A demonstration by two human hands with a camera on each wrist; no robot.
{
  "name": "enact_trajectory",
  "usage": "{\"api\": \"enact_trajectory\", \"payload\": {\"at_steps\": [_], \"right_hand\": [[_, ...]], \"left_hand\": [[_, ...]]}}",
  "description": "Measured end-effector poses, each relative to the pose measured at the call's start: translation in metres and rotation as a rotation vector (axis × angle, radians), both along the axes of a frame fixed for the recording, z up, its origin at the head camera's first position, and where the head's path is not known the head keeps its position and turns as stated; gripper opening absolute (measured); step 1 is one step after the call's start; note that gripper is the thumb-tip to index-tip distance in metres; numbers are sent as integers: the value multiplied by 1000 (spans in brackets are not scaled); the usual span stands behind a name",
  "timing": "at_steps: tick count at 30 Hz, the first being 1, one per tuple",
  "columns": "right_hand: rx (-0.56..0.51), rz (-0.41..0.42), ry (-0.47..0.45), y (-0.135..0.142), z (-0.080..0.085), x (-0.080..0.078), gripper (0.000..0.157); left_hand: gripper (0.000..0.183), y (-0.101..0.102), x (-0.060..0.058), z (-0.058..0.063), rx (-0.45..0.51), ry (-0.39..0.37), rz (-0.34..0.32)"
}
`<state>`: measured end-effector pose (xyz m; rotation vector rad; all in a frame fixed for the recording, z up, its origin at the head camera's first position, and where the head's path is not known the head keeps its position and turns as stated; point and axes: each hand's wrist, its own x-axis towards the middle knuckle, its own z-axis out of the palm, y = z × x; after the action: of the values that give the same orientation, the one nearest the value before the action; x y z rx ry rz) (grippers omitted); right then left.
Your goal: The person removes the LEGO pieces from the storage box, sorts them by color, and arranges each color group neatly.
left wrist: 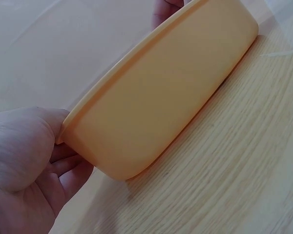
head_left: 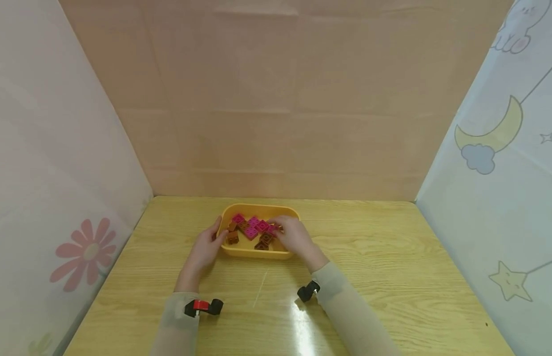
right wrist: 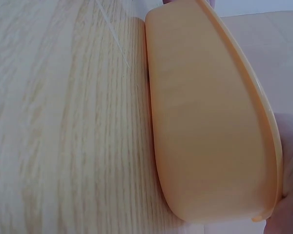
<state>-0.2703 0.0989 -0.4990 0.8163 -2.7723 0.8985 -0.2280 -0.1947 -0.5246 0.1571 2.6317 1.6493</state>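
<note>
Yellow tub [head_left: 258,253] of pink and brown bricks [head_left: 253,230], mid-table [head_left: 369,277]. Left hand [head_left: 207,245] curled round left rim, steadying; right hand [head_left: 292,236] inside at right, fingers bent over bricks, pinch not discernible. Best done with tub held flat, one brick lifted cleanly.

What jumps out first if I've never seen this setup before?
A yellow tub near the back of the wooden table holds bright pink bricks and brown bricks. The left hand holds its left rim, and the right hand reaches in among the bricks from the right.
</note>
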Motion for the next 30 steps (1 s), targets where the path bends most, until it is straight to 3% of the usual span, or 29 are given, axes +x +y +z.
{"api": "enact_trajectory", "payload": {"at_steps": [23,30], "right_hand": [[41,-3,-14,-1,0,-1,29],[116,-24,-26,-3,1,-3,28]], "left_hand": [[67,0,2,3,9,-37,-6],[68,-1,1,2,-1,-38,-2]]}}
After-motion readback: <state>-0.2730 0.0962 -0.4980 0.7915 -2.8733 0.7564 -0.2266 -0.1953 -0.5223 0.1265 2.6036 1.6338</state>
